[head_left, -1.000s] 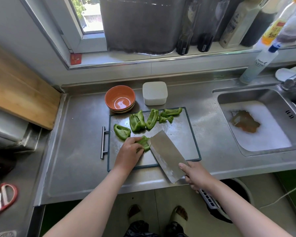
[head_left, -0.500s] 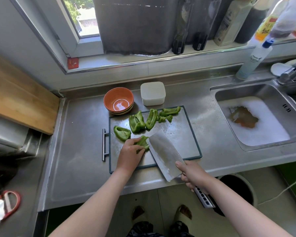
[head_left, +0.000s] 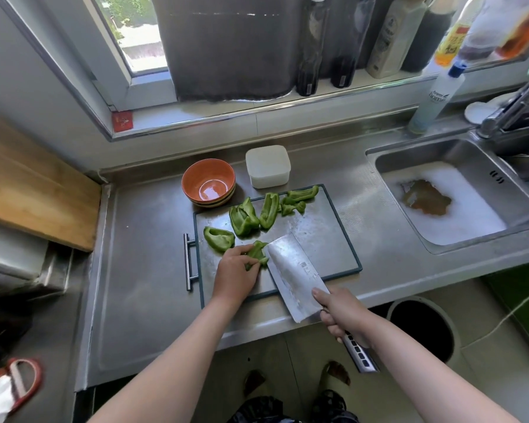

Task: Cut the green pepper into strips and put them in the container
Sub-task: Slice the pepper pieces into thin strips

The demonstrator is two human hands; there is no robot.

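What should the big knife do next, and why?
Probably press the cleaver straight down to slice a strip off the pepper piece. The left hand holds that piece on the cutting board, and the right hand has the blade right beside it.

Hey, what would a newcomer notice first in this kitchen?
Bright green pepper pieces lie on the cutting board mid-counter, where the left hand holds one pepper piece beside a broad cleaver gripped by the right hand. Behind the board sit an orange bowl and a white container; the sink at right holds foam.
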